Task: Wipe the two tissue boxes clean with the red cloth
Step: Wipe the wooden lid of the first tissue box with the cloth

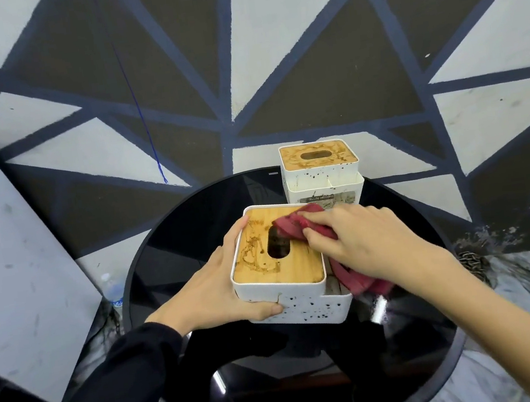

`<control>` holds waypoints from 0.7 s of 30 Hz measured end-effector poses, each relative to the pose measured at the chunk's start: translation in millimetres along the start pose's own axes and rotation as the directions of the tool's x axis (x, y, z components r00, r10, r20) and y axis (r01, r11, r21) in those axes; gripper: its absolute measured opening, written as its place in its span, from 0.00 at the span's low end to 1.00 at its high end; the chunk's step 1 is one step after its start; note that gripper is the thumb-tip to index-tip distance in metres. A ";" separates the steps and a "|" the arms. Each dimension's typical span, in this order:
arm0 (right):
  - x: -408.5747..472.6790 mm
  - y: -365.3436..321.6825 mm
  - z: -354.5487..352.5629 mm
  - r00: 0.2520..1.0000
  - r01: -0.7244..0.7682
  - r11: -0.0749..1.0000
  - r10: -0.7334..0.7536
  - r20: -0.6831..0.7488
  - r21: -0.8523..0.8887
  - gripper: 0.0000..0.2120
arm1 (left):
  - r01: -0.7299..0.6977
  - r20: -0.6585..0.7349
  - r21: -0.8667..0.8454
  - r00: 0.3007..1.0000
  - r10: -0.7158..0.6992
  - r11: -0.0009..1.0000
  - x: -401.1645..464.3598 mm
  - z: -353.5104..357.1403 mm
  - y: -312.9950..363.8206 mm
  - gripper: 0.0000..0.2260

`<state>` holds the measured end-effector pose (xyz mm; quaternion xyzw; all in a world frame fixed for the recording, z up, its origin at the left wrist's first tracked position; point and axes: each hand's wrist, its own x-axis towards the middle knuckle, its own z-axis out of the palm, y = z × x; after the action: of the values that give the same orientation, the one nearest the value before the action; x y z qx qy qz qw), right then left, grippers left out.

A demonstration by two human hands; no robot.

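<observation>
Two white tissue boxes with stained wooden lids stand on a round black table [214, 393]. The near tissue box [275, 267] is speckled with dark spots on its front. My left hand [214, 288] grips its left side, thumb on the front wall. My right hand [359, 239] holds the red cloth [293, 224] and presses it on the lid's far right part, beside the oval slot. More of the cloth hangs down the box's right side. The far tissue box [320, 170] stands behind, untouched, with brown stains on its lid.
A plastic water bottle [113, 291] stands on the floor left of the table. A grey panel [10, 251] leans at the left. Behind is a wall painted with dark and pale triangles. The table's glossy top reflects my arms.
</observation>
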<state>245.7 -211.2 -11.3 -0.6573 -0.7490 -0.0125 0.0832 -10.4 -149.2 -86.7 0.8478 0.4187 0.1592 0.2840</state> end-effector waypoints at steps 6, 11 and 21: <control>30.7 12.3 2.6 1.000 -0.003 1.000 0.003 -0.006 0.022 0.21 | -0.031 -0.073 0.085 0.997 0.037 0.996 0.6 13.7 8.4 0.63; 12.3 11.9 3.4 1.000 0.011 0.999 -0.012 -0.017 -0.030 0.23 | -0.013 -0.125 0.175 0.991 0.035 0.985 5.5 16.5 5.6 0.66; -58.0 1.8 -7.5 0.999 0.032 0.999 -0.032 0.018 -0.010 0.23 | -0.044 -0.153 0.172 0.986 0.071 0.984 6.6 20.0 1.2 0.67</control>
<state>255.4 -269.0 -12.3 -0.6456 -0.7601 -0.0119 0.0728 4.5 -151.5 -101.5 0.8651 0.4271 0.1983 0.1727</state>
